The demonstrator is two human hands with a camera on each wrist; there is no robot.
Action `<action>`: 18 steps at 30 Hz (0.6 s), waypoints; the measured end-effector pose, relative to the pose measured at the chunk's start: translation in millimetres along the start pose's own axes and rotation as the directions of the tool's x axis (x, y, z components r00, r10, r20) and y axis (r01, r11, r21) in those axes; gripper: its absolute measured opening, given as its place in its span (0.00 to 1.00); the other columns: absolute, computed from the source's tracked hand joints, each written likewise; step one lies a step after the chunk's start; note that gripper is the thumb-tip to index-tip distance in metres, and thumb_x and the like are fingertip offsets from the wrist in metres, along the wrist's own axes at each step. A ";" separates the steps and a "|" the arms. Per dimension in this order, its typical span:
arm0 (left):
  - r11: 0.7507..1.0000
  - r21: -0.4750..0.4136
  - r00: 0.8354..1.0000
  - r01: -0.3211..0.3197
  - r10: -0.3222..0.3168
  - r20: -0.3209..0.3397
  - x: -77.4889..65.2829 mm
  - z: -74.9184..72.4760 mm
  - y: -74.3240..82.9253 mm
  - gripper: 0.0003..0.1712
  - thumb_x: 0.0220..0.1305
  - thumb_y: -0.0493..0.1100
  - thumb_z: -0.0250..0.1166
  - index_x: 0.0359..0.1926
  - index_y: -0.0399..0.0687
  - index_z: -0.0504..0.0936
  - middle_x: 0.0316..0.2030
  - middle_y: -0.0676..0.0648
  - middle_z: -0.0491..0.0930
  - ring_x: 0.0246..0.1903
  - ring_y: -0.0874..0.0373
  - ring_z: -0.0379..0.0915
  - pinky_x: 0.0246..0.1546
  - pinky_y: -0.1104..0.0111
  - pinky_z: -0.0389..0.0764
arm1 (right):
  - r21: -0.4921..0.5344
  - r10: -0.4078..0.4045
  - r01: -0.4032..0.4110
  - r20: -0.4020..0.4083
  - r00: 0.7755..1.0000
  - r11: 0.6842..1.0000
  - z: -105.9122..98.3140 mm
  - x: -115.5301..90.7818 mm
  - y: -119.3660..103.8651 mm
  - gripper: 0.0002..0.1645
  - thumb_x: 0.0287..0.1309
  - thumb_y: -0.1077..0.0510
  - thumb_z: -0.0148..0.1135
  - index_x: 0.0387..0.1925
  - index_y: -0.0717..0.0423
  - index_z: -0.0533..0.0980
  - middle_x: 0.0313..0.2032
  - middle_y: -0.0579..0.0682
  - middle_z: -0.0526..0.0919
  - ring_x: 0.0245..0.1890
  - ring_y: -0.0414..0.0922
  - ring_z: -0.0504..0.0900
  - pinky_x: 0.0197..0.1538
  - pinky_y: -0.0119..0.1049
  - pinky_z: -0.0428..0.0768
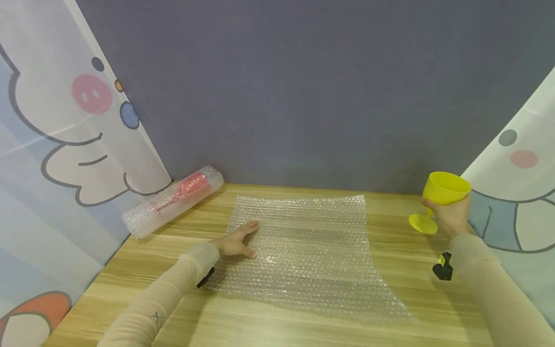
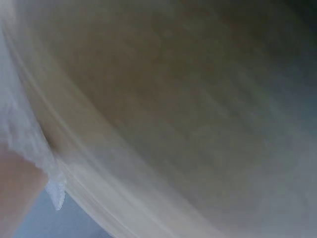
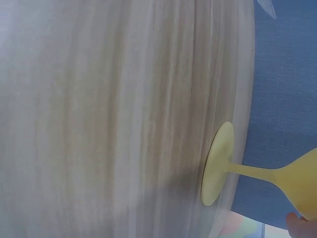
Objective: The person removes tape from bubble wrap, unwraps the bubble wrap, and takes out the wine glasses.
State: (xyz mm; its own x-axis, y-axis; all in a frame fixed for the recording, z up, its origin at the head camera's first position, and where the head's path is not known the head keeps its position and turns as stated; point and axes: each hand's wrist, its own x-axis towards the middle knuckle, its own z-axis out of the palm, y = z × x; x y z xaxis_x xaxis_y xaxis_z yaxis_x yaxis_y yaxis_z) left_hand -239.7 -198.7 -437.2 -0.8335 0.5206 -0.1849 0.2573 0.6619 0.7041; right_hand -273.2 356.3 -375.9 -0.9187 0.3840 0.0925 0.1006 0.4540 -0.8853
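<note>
In the head view a sheet of bubble wrap (image 1: pixel 303 250) lies spread over the middle of the wooden table. My left hand (image 1: pixel 235 242) rests on its left side, fingers and thumb spread. At the table's right, my right hand (image 1: pixel 453 214) grips a yellow plastic goblet (image 1: pixel 446 188) round the lower bowl and upper stem. The right wrist view shows the goblet's round foot (image 3: pixel 218 163) close to the tabletop, with a fingertip against the bowl. Blurred tabletop fills most of the left wrist view, with a strip of bubble wrap (image 2: pixel 25 114) at its left edge.
A bubble-wrap roll (image 1: pixel 173 201) with a red object inside lies slantwise at the table's back left. Behind the wooden table (image 1: pixel 130 279) stands a dark grey panel (image 1: pixel 282 96). Cartoon-printed curtains (image 1: pixel 39 168) hang on both sides.
</note>
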 end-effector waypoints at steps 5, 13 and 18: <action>1.000 0.014 1.000 -0.001 0.001 -0.002 0.9 0.0 -0.3 0.53 0.50 0.46 0.69 0.70 0.38 0.48 0.72 0.43 0.39 0.70 0.41 0.32 0.67 0.43 0.41 | 0.003 0.021 -0.021 0.006 1.000 1.000 -0.5 -0.9 5.6 0.61 0.53 0.45 0.62 0.67 0.55 0.26 0.66 0.61 0.38 0.64 0.59 0.48 0.70 0.52 0.47; 1.000 0.018 1.000 -0.006 0.005 0.018 0.5 -0.7 -2.0 0.53 0.51 0.49 0.68 0.70 0.38 0.47 0.72 0.43 0.37 0.70 0.42 0.31 0.67 0.43 0.40 | 0.058 0.074 -0.075 0.018 0.997 0.995 -0.7 -8.4 9.7 0.63 0.52 0.43 0.61 0.66 0.55 0.24 0.68 0.64 0.35 0.68 0.60 0.45 0.70 0.54 0.48; 1.000 0.015 1.000 0.008 -0.009 0.013 0.4 -0.9 -1.8 0.53 0.51 0.48 0.69 0.70 0.39 0.47 0.72 0.44 0.37 0.70 0.42 0.31 0.67 0.44 0.41 | 0.066 0.097 -0.100 0.053 0.994 0.993 -0.4 -18.2 11.1 0.65 0.52 0.43 0.61 0.66 0.57 0.22 0.68 0.67 0.33 0.68 0.65 0.40 0.68 0.60 0.49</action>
State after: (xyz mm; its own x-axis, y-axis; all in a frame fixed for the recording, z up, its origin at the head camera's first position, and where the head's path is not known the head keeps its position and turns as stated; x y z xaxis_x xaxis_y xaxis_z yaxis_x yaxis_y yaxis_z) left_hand -241.0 -200.1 -437.9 -0.8295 0.5217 -0.1996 0.2577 0.6745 0.6918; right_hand -255.2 354.7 -387.2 -0.9234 0.3833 -0.0178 0.1668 0.3592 -0.9182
